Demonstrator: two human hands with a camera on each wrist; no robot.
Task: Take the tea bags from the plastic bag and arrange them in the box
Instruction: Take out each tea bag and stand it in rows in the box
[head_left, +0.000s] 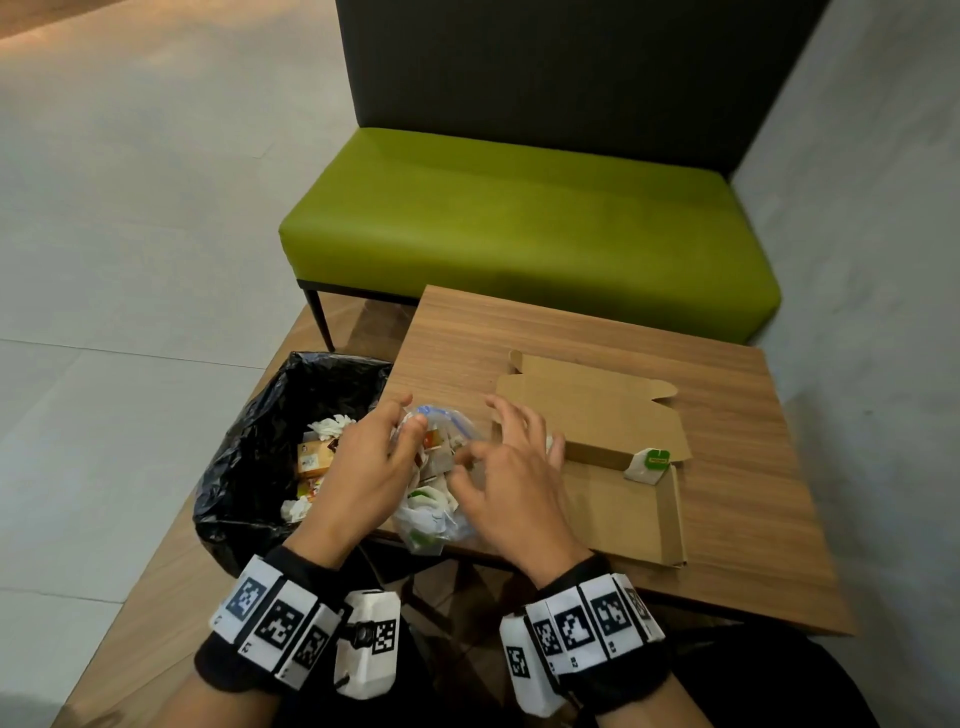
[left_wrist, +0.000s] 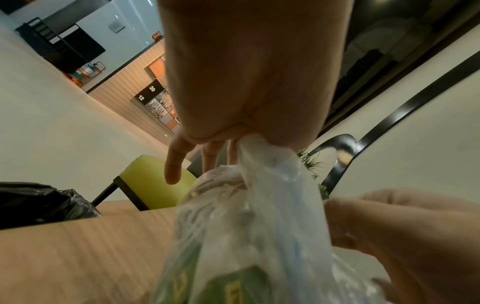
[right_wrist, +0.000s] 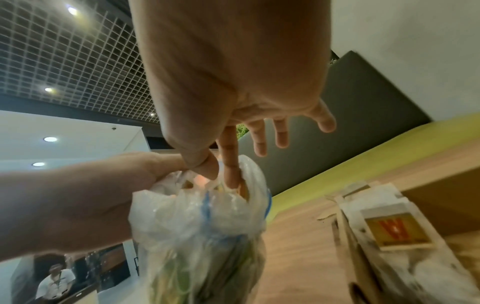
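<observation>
Tea bags are the goods here, and most sit in the plastic bag at the near left edge of the wooden table, just right of a bin lined with black plastic. Beyond the table stands a green bench.

Next in size, the cardboard box lies open on the table to the right of the plastic bag, its lid flap folded back toward the far side. One tea bag with a green tag leans in the box's far right corner, so the arranging looks barely begun.

The left hand pinches the bag's rim between thumb and fingers, holding the mouth up and open. The right hand has its thumb and forefinger dipped into the mouth, the other fingers spread apart above; whether they have closed on a sachet I cannot tell.

The sachets should be very light, thin and soft, with paper that creases or tears if squeezed and strings and tags likely to tangle. I judge a gentle pinch on the flat paper body, or on a tag, the best hold. The film is slippery and limp, so the rim needs holding while one is drawn out.
</observation>
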